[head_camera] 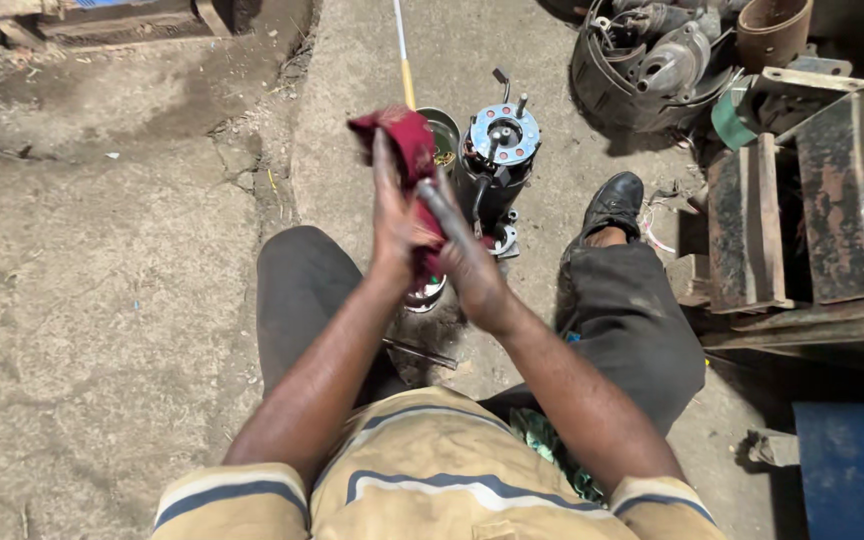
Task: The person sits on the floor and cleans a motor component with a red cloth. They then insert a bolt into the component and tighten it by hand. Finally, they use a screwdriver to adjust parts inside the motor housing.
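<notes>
The left hand (395, 215) is closed around a red rag (404, 140) at the centre of the frame, pressing it over a dark metal rod (444, 215) that the right hand (472, 275) grips from below. This looks like wiping the rod clean; the stroke calls for a firm hold below while the rag slides along. Just above the hands an upright motor housing (497, 155) stands on the concrete floor (102, 300), a small tin (445, 135) beside it. Rusty metal parts (812, 200) lie at the right.
</notes>
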